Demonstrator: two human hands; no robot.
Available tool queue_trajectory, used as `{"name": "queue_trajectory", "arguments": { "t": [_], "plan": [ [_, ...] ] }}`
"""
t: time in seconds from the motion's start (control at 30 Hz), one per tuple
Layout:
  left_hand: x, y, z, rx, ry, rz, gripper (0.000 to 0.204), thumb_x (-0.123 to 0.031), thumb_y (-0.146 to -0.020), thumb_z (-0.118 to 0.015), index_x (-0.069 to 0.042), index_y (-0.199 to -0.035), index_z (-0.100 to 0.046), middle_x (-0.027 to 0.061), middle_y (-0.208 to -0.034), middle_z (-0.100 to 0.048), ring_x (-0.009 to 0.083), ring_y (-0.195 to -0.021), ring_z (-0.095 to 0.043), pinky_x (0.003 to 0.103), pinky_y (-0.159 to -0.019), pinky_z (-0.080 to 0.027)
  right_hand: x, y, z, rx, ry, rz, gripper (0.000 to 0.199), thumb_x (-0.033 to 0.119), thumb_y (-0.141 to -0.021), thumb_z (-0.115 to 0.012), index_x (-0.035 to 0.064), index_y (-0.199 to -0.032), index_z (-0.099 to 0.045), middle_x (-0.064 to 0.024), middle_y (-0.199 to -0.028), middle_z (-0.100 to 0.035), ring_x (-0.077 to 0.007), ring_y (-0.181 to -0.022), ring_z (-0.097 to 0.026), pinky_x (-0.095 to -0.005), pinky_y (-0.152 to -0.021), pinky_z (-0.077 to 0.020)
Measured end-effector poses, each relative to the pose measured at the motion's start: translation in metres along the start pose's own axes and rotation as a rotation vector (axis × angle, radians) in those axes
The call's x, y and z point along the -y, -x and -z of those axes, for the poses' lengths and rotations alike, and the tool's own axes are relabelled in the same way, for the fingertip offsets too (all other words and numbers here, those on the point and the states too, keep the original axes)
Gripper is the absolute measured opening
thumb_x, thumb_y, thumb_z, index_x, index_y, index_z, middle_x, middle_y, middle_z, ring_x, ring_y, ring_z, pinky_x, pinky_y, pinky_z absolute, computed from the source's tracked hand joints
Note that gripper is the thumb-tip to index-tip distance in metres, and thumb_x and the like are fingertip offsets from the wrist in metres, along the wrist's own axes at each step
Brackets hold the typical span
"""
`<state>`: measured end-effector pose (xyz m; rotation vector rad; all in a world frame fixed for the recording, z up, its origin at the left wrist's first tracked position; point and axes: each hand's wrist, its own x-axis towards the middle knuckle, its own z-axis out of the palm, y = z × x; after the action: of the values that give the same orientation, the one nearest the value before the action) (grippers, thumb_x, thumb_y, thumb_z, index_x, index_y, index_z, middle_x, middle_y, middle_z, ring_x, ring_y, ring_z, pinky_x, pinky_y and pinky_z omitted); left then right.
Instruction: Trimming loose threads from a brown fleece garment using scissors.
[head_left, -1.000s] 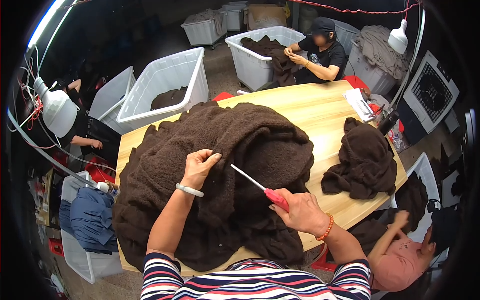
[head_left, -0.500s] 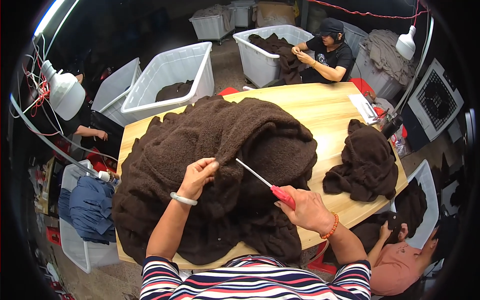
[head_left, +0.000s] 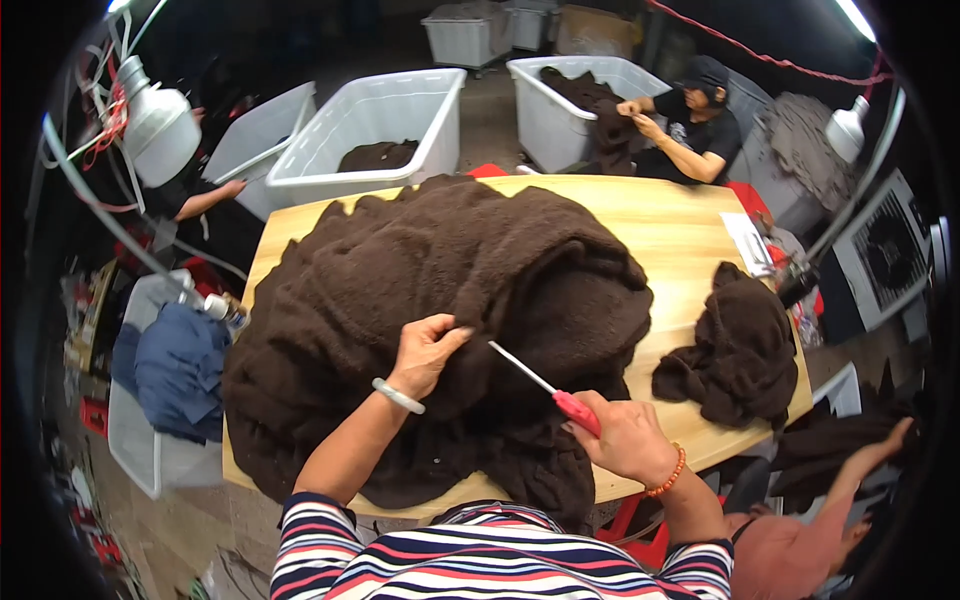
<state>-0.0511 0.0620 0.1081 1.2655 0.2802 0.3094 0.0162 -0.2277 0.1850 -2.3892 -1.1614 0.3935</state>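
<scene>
A large dark brown fleecy fabric (head_left: 420, 290) is heaped over most of the wooden table (head_left: 680, 220). My left hand (head_left: 425, 352) pinches a fold of this fabric near the middle of the heap. My right hand (head_left: 625, 440) grips the red handle of a thin tool (head_left: 545, 385) whose pale blade points up and left toward my left hand. A smaller dark brown fabric pile (head_left: 740, 350) lies at the table's right end, apart from both hands.
White plastic bins (head_left: 380, 120) stand behind the table, some holding brown fabric. A person in black (head_left: 690, 125) handles fabric at a far bin. Another person's hand (head_left: 225, 190) shows at left, and a person in pink (head_left: 810, 530) crouches at lower right. A blue cloth (head_left: 175, 365) lies left.
My left hand has taken a firmer pinch on the fabric fold and shifted slightly. The tool's tip stays aimed at it. The view has tilted a little.
</scene>
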Motion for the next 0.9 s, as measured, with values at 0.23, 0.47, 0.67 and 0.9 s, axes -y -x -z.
{"name": "queue_trajectory", "arguments": {
  "t": [0.23,0.47,0.67,0.9],
  "plan": [
    [0.033,0.038,-0.021,0.153,-0.279,0.019,0.017,-0.015,-0.094,-0.063,-0.001,-0.104,-0.065,-0.0031,-0.09,-0.061,0.0062,-0.081,-0.054,0.024,-0.072,-0.046,0.0,-0.001,0.002,-0.093,-0.12,0.041,0.029,0.018,-0.083,-0.072,0.0089,-0.11,-0.064,-0.0155,-0.079,-0.067,-0.0379,-0.074,-0.065,-0.0409,-0.068,-0.0522],
    [0.064,0.1,-0.022,0.272,-0.92,-0.313,0.059,-0.018,-0.073,-0.078,-0.007,-0.126,-0.056,0.012,-0.111,-0.059,0.0309,-0.105,-0.054,0.041,-0.09,-0.043,0.014,-0.009,-0.031,0.037,-0.086,0.217,0.064,0.019,-0.076,-0.079,0.0154,-0.134,-0.053,-0.0139,-0.095,-0.067,-0.0318,-0.084,-0.066,-0.0396,-0.073,-0.0541],
    [0.08,0.087,-0.008,-0.274,-1.39,-0.652,0.076,-0.017,-0.065,-0.081,-0.011,-0.135,-0.051,0.0232,-0.14,-0.035,0.0403,-0.126,-0.037,0.051,-0.102,-0.031,0.015,-0.033,-0.059,0.14,-0.057,0.256,0.074,0.02,-0.082,-0.072,0.0173,-0.147,-0.037,-0.0139,-0.081,-0.061,-0.0328,-0.078,-0.063,-0.0433,-0.069,-0.0508],
    [0.046,0.059,-0.013,-0.222,-0.849,-0.618,0.02,0.003,-0.073,-0.062,-0.003,-0.092,-0.065,0.0104,-0.086,-0.063,0.0313,-0.089,-0.06,0.043,-0.083,-0.045,0.03,-0.046,-0.062,0.152,-0.189,0.254,0.079,0.015,-0.079,-0.074,0.0162,-0.148,-0.035,-0.0151,-0.087,-0.063,-0.0339,-0.081,-0.064,-0.0412,-0.072,-0.0517]
  ]
}}
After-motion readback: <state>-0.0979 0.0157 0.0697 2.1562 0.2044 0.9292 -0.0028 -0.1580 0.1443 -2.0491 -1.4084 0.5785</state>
